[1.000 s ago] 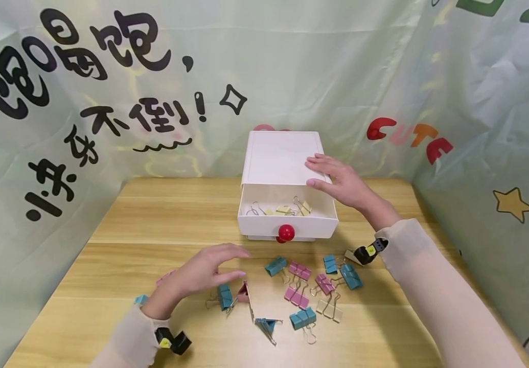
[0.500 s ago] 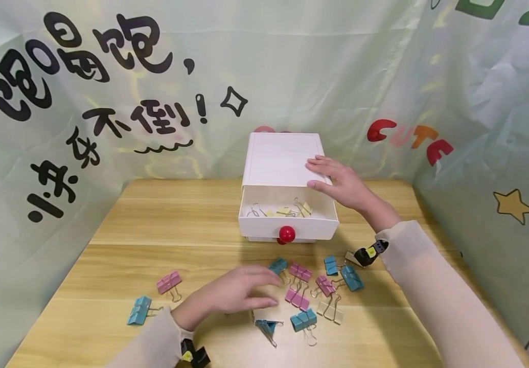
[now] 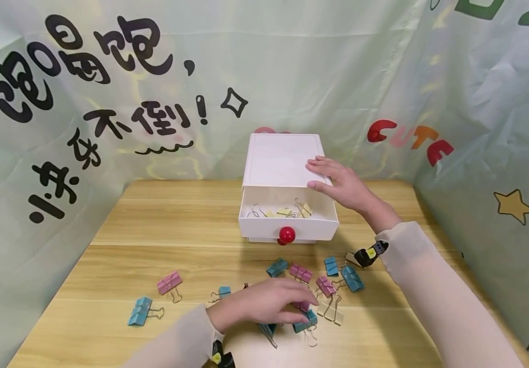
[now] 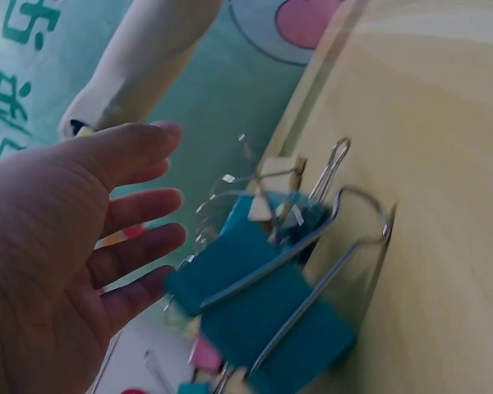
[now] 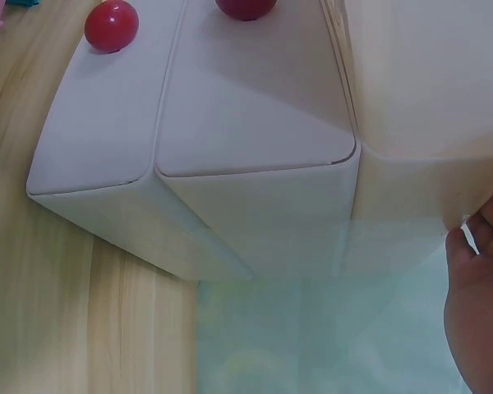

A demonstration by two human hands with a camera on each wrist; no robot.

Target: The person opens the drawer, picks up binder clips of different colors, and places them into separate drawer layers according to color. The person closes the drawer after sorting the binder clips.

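Note:
My left hand (image 3: 271,302) is low over the scattered binder clips, fingers loosely extended and holding nothing. Its fingertips are by a blue binder clip (image 3: 307,322) and partly cover a pink one (image 3: 302,305). In the left wrist view a blue binder clip (image 4: 238,275) with wire handles looms just past the fingers. My right hand (image 3: 344,183) rests on the right front edge of the white drawer box (image 3: 282,158), fingers on its top. The pulled-out top drawer (image 3: 264,225), with a red knob (image 3: 286,234), has several yellow binder clips (image 3: 287,211) inside.
Toward the right lie blue (image 3: 351,278), pink (image 3: 325,286) and pale yellow (image 3: 333,313) binder clips. Off to the left are a pink clip (image 3: 169,282) and a blue clip (image 3: 139,311). A printed curtain (image 3: 328,66) hangs behind the wooden table (image 3: 177,214).
My left hand has swept rightward over the table, uncovering the pink and blue clips on the left and passing above the middle ones. The right hand stays on the box.

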